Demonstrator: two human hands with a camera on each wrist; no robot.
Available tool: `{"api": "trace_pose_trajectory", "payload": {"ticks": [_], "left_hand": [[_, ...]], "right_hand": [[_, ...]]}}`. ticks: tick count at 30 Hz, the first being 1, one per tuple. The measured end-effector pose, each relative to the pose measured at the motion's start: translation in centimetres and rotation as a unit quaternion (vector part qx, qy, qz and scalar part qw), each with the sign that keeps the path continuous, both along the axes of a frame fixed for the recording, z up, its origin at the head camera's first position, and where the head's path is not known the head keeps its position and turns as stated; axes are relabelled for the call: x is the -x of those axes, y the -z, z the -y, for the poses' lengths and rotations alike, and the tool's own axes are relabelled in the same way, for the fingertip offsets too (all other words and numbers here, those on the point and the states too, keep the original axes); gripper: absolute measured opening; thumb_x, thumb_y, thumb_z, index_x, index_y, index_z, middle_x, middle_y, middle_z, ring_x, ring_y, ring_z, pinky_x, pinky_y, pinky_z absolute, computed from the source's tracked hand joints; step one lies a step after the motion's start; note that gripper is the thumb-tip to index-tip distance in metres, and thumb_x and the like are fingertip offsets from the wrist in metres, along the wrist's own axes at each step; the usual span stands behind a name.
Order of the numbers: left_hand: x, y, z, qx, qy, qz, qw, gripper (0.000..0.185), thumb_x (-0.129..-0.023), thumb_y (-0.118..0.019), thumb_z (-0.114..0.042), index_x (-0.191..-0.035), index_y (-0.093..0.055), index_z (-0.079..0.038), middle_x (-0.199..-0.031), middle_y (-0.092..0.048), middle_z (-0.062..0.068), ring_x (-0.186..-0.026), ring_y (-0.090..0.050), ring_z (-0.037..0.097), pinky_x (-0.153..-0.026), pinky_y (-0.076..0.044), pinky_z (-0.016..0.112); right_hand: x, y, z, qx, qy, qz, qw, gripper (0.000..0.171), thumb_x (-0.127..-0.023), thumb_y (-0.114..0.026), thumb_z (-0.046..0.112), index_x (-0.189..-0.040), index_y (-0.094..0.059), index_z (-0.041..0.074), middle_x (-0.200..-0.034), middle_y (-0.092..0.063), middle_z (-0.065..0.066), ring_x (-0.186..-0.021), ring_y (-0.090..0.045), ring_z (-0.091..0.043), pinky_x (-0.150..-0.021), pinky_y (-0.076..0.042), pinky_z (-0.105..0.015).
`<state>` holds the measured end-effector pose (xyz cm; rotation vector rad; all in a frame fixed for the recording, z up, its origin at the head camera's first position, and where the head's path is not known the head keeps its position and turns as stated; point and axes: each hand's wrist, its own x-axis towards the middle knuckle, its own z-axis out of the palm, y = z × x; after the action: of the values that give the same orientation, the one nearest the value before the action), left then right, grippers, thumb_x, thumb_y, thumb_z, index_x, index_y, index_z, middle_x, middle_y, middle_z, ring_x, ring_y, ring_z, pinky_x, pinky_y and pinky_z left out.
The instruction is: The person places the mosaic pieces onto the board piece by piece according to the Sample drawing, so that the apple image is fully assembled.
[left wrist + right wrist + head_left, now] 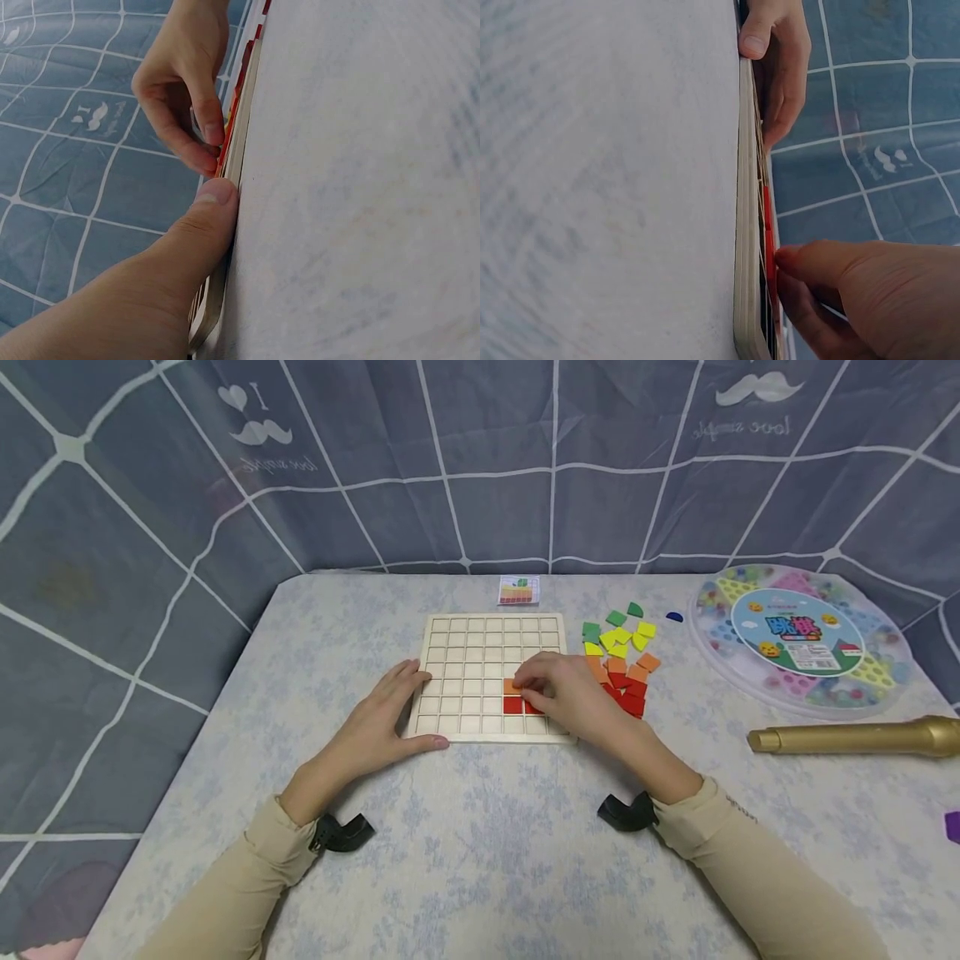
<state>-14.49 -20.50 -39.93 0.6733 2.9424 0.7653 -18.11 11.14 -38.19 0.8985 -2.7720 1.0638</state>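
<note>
A square wooden grid board [471,671] lies on the table. My left hand [378,718] rests at its near left corner, fingers along the left edge and the thumb [217,193] on the front edge. On the right half of the board, my right hand [573,689] pinches an orange tile [511,687] between thumb and fingertips, low over the cells. Red tiles [513,705] sit in the row just below, partly covered by this hand. In the right wrist view, the right fingertips are right at the red tiles [769,240].
Right of the board lies a loose pile of red, orange, yellow and green tiles [619,636], with a dark blue piece [674,617] nearby. A small picture card [519,590] lies behind the board. Farther right are a round game box [798,627] and a gold tube-like object [847,738].
</note>
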Motion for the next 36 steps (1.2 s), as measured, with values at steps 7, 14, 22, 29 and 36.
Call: {"api": "trace_pose_trajectory", "payload": {"ticks": [7,14,22,29,36], "left_hand": [[-0.3,0.1,0.2,0.002,-0.001,0.004,1.0000,0.104,-0.083,-0.087,-0.055,-0.162,-0.038,-0.008,-0.174,-0.024,0.016,-0.163,-0.016,0.036,-0.125,-0.030,0.064],[-0.1,-0.1,0.2,-0.002,-0.001,-0.005,1.0000,0.104,-0.082,-0.088,-0.054,-0.161,-0.039,-0.009,-0.174,-0.025,0.016,-0.163,-0.017,0.036,-0.126,-0.029,0.064],[0.1,-0.1,0.1,0.003,0.003,-0.002,1.0000,0.103,-0.083,-0.086,-0.057,-0.161,-0.038,-0.009,-0.174,-0.025,0.015,-0.163,-0.017,0.035,-0.125,-0.029,0.064],[0.3,-0.2,0.1,0.003,0.003,-0.009,1.0000,0.103,-0.083,-0.086,-0.057,-0.161,-0.039,-0.009,-0.174,-0.025,0.015,-0.163,-0.017,0.035,-0.125,-0.030,0.064],[-0.1,0.0,-0.2,0.002,0.004,-0.004,1.0000,0.104,-0.082,-0.087,-0.055,-0.161,-0.038,-0.007,-0.174,-0.025,0.016,-0.163,-0.017,0.035,-0.125,-0.030,0.063]], "right_hand": [[0.4,-0.4,-0.4,0.008,0.008,-0.001,1.000,0.016,-0.094,-0.079,0.006,-0.109,-0.080,0.005,-0.107,-0.077,-0.007,-0.093,-0.073,-0.019,-0.086,-0.062,-0.039],[1.7,-1.5,-2.9,0.012,0.059,0.012,0.998,0.017,-0.095,-0.074,0.004,-0.111,-0.080,0.003,-0.111,-0.076,-0.013,-0.096,-0.074,-0.029,-0.087,-0.063,-0.046],[2.7,-3.3,-6.9,-0.031,0.138,0.046,0.989,0.026,-0.095,-0.070,0.007,-0.119,-0.078,0.001,-0.118,-0.075,-0.019,-0.102,-0.073,-0.036,-0.094,-0.061,-0.053],[3.1,-4.9,-9.7,-0.095,0.158,0.080,0.980,0.028,-0.094,-0.077,0.013,-0.119,-0.078,0.000,-0.106,-0.076,-0.020,-0.098,-0.070,-0.036,-0.078,-0.060,-0.041],[3.6,-4.1,-10.6,-0.131,0.133,0.123,0.975,0.030,-0.091,-0.085,0.022,-0.111,-0.079,0.000,-0.094,-0.078,-0.013,-0.088,-0.067,-0.026,-0.068,-0.053,-0.030]]}}
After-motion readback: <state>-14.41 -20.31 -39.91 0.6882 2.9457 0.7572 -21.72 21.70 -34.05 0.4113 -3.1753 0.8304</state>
